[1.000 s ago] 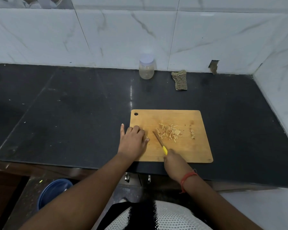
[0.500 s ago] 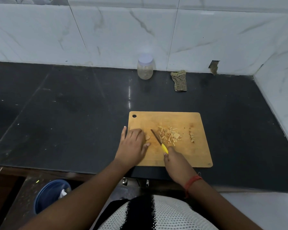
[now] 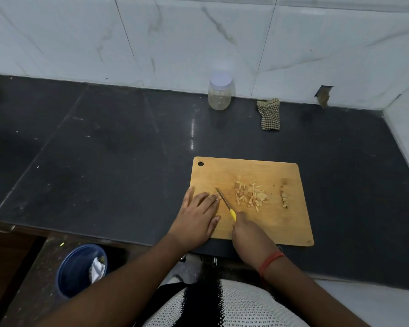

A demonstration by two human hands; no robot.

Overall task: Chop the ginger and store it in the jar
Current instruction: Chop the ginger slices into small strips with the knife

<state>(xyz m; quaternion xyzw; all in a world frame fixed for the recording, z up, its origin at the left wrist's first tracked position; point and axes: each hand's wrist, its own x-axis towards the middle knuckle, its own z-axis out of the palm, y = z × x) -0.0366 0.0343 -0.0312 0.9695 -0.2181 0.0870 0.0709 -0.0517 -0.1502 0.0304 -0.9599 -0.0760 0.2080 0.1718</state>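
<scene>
A wooden cutting board [image 3: 269, 227] lies on the black counter near its front edge. A pile of chopped ginger sticks [image 3: 249, 195] sits at the board's middle, with a smaller bit of ginger [image 3: 284, 199] to its right. My left hand [image 3: 196, 215] lies on the board's left part, fingers stretched flat over a ginger piece that is almost hidden. My right hand [image 3: 248, 234] grips a yellow-handled knife [image 3: 224, 201], its blade right beside my left fingertips. The jar [image 3: 220, 95], clear with a white lid on, stands at the back by the wall.
A checked cloth [image 3: 269, 114] lies right of the jar against the tiled wall. The wall turns a corner at the right. A blue bin [image 3: 78, 270] stands on the floor below the counter's front edge, to the left.
The knife blade has moved left, away from the chopped pile and up to my left fingertips. My left fingers have flattened over the ginger piece. The camera has shifted left.
</scene>
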